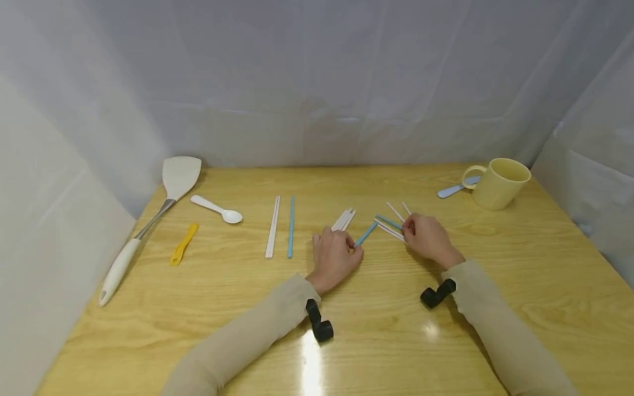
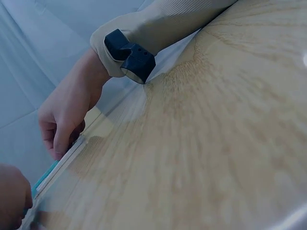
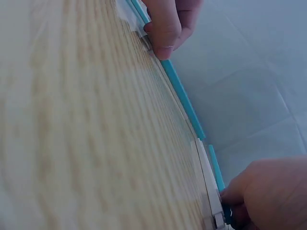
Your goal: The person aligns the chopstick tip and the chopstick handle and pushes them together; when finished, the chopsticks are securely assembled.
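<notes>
On the table: left hand, curled, pinches blue chopstick; right hand, curled, pinches mixed chopsticks; sorting seems in hand, next move likely wants colours parted

On the wooden bench we see a long white-handled turner lying slantwise at the left, with a white spoon and a small yellow utensil near it. At the right we find a yellow mug, a pale blue utensil partly behind its handle; pale sheeting hangs beyond.

Glossy, wood-grained table
</notes>
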`<move>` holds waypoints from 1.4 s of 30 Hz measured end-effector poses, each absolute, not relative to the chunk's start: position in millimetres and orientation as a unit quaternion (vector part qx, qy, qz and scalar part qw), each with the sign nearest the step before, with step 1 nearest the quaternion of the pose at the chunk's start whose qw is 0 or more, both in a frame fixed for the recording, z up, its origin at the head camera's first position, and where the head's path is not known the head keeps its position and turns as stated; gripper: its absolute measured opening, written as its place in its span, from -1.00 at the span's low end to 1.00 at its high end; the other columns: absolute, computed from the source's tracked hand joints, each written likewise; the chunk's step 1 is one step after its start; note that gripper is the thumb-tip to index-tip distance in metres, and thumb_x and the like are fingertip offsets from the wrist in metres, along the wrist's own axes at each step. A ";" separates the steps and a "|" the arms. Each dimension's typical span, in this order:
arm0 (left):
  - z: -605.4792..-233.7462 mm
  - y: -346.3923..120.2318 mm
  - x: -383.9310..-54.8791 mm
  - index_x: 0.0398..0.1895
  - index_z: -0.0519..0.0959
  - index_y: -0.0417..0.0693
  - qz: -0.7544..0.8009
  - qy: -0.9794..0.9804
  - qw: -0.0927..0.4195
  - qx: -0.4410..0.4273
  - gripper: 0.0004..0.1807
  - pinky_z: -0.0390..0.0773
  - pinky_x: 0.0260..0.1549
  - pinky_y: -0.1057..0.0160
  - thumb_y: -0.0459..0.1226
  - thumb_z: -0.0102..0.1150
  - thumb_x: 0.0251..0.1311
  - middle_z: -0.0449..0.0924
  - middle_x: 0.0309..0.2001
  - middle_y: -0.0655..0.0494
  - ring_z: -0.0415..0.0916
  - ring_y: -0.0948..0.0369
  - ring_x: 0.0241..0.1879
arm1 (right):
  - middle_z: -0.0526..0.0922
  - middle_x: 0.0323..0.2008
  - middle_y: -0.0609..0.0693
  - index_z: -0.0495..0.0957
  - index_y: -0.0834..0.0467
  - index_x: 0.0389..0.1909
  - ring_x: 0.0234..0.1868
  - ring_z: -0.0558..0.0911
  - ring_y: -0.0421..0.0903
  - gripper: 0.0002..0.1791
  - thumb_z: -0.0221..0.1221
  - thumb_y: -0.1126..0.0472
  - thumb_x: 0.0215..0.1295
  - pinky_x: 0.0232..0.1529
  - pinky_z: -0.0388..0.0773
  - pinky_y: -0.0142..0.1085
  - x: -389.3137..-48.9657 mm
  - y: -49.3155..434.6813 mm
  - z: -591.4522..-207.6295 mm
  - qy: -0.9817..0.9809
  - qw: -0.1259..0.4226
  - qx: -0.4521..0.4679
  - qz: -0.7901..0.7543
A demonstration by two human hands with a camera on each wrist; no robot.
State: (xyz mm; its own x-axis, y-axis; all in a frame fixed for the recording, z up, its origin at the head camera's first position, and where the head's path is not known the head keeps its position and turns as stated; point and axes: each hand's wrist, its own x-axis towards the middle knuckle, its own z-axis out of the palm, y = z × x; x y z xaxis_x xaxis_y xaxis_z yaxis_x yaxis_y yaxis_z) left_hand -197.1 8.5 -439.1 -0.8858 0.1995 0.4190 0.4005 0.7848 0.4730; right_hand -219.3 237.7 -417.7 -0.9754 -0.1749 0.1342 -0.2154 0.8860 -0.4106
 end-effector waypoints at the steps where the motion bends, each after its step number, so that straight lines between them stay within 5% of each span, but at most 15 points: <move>1: -438.9 8.6 -197.4 -0.60 0.68 0.00 -0.294 -0.926 0.176 -0.162 -0.87 0.20 -0.38 0.21 -0.17 0.29 -0.02 0.59 -0.61 0.21 0.37 0.20 -0.48 | 0.59 -0.54 0.10 0.57 0.31 -0.30 -0.60 0.47 -0.09 -0.83 0.09 0.27 0.29 -0.56 0.38 -0.26 -219.2 237.9 -417.0 -0.970 0.048 0.098 0.218; 11: -444.3 2.9 -196.4 -0.44 0.62 -0.16 -0.493 -0.838 0.127 -0.195 -0.92 0.37 -0.57 0.44 -0.31 0.25 0.13 0.64 -0.52 0.06 0.44 0.32 -0.59 | 0.50 -0.55 0.07 0.50 0.38 -0.22 -0.59 0.41 -0.14 -0.80 0.02 0.29 0.34 -0.51 0.36 -0.34 -219.8 233.9 -412.7 -0.937 0.087 0.109 0.319; 23: -398.4 -7.6 -161.1 -0.34 0.55 -0.42 -0.620 -0.766 -0.007 -0.170 -0.91 0.20 -0.60 0.50 -0.47 0.15 0.22 0.56 -0.46 -0.31 0.20 0.33 -0.61 | 0.26 -0.72 -0.08 0.25 0.34 -0.33 -0.74 0.21 -0.26 -0.80 -0.25 0.33 0.46 -0.67 0.22 -0.37 -211.3 226.3 -394.5 -0.840 -0.004 0.155 0.521; 42: -398.0 -9.0 -161.8 -0.30 0.55 -0.45 -0.635 -0.749 -0.051 -0.184 -0.89 0.24 -0.57 0.50 -0.46 0.13 0.24 0.61 -0.33 -0.40 0.25 0.38 -0.58 | 0.55 -0.57 -0.14 0.36 0.12 -0.31 -0.60 0.51 -0.30 -0.81 -0.17 0.38 0.48 -0.53 0.48 -0.47 -207.0 227.0 -388.3 -0.679 -0.031 0.146 0.719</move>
